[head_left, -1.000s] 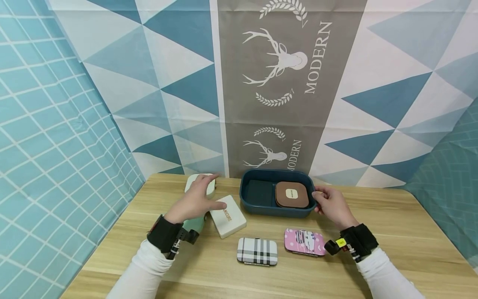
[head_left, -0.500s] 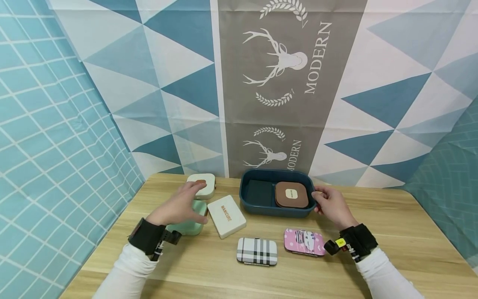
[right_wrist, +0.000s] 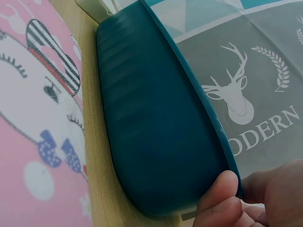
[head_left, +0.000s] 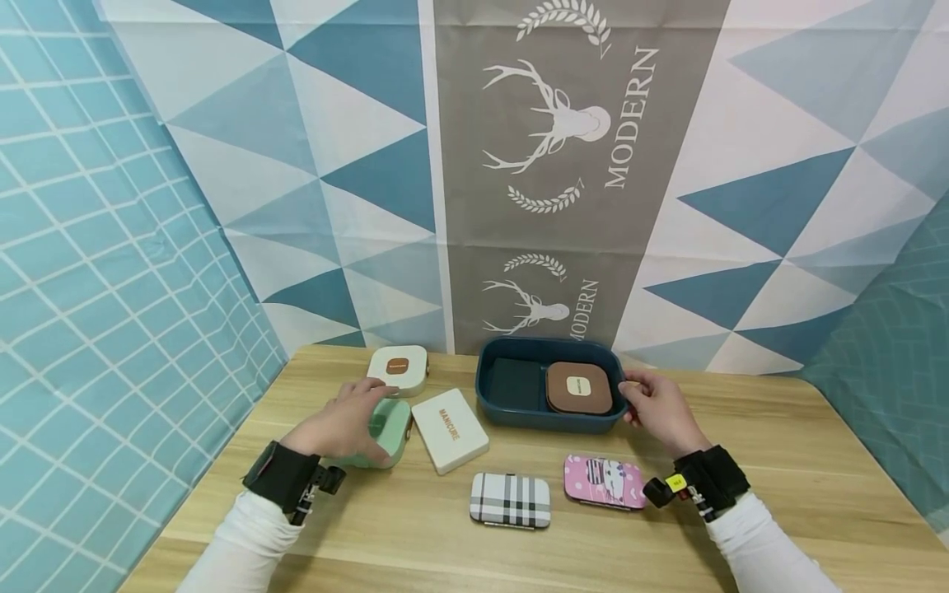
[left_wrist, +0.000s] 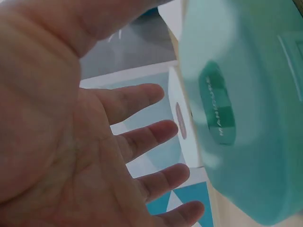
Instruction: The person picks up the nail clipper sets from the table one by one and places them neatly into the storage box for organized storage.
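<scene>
Left hand point(head_left: 343, 422): fingers spread, holds nothing, near mint case point(head_left: 393, 423). Right hand point(head_left: 660, 409): pinches rim of navy tub point(head_left: 549, 419), apparently to steady it.

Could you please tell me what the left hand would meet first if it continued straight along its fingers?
Most likely the green case: the fingers of the left hand point down towards it. The remaining gap, if any, is hard to judge.

Grey backdrop panel point(head_left: 474, 206) with kinda fancy white deer heads point(head_left: 589, 123), MODERN lettering point(head_left: 630, 119), blue-and-white triangles point(head_left: 393, 181) either side, light-blue tile-print sheet point(head_left: 111, 288) left, tealish sheet point(head_left: 890, 346) right, wood-grain tabletop point(head_left: 815, 461)
</scene>
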A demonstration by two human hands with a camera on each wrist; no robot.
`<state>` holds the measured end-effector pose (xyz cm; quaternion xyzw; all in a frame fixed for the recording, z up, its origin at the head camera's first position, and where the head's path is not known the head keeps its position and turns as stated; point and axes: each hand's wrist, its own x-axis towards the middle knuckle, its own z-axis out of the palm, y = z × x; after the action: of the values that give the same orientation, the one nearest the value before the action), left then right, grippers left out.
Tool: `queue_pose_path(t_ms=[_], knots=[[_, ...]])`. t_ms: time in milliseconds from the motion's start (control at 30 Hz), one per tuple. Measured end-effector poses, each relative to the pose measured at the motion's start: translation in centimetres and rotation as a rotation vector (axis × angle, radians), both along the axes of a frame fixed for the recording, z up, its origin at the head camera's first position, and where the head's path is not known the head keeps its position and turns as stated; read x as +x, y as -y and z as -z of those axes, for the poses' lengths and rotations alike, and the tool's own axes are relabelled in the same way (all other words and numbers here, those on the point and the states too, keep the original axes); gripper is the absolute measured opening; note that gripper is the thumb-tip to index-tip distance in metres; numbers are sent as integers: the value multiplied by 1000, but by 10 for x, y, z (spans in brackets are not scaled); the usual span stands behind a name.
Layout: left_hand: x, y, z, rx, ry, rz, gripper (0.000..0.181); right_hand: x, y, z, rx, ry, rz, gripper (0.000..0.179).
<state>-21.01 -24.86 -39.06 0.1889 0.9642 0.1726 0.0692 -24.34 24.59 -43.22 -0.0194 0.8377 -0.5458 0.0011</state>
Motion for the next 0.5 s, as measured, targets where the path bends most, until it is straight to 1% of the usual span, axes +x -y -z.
queue_pose_path(t_ms=[167,400,500], knots=[[-2,3,4,-9,4,13,104,0,0,0,-6,1,3,45],[-4,4,8,-13,59,10,112,-1,0,1,-4,4,4,46],[-4,4,8,-14,59,29,112,-1,0,2,-5,3,7,46]])
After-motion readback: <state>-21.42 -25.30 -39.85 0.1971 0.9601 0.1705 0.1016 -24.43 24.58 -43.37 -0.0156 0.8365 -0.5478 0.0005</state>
